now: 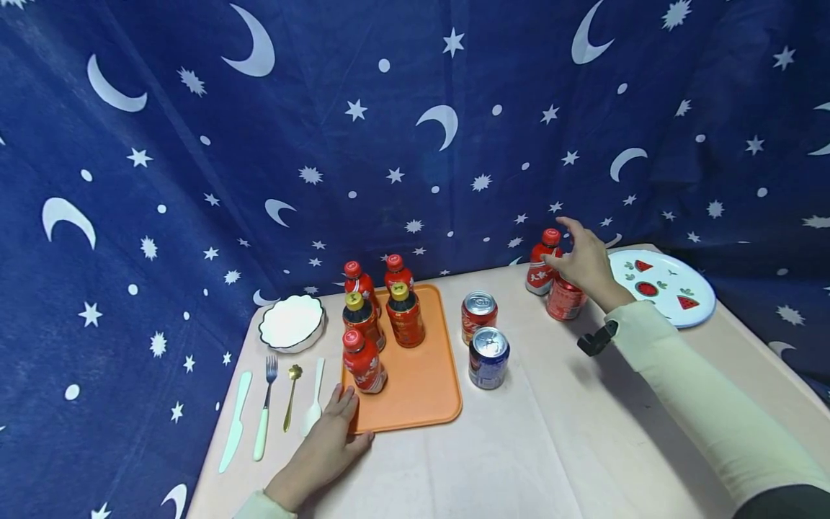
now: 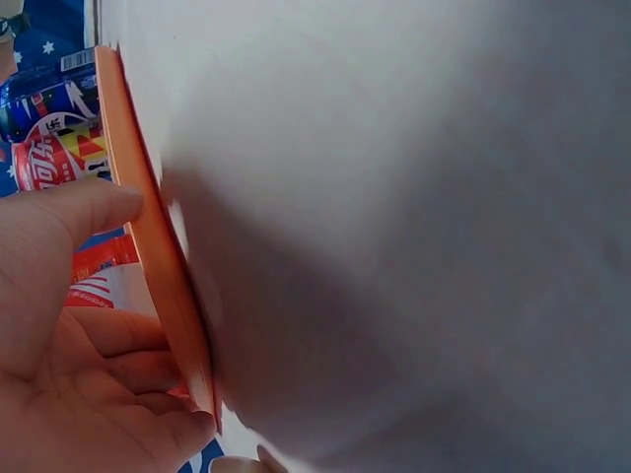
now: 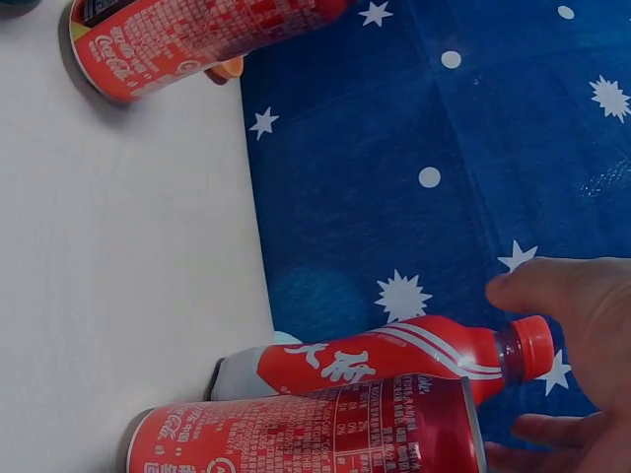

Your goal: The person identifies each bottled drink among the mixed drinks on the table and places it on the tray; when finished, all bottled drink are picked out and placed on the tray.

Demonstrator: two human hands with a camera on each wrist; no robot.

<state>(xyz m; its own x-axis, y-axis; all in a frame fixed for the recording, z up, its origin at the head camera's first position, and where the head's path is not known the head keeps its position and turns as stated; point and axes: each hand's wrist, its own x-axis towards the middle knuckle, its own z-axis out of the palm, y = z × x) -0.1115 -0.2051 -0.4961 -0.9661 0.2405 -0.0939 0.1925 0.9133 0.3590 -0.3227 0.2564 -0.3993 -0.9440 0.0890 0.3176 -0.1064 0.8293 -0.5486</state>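
Observation:
On the left, my left hand (image 1: pixel 331 440) rests at the near left corner of an orange tray (image 1: pixel 421 404), its thumb (image 2: pixel 113 205) touching the rim. Three red-capped bottles (image 1: pixel 365 367) and two dark yellow-capped bottles (image 1: pixel 406 324) stand at the tray's left and far part. My right hand (image 1: pixel 583 263) is at the far right, thumb and fingers spread about the cap of a red bottle (image 1: pixel 540 270). In the right wrist view, that bottle's red cap (image 3: pixel 537 347) lies between thumb and fingers, with no grip showing. A red can (image 1: pixel 565 299) stands just in front of it.
Right of the tray stand a red can (image 1: pixel 478 313) and a blue can (image 1: pixel 488 364). A white bowl (image 1: pixel 292 324), knife (image 1: pixel 236 425), fork (image 1: pixel 264 418), gold spoon (image 1: pixel 289 404) and white spoon (image 1: pixel 316 396) lie left. A watermelon-patterned plate (image 1: pixel 668 281) sits far right, before a blue curtain (image 1: pixel 389 108).

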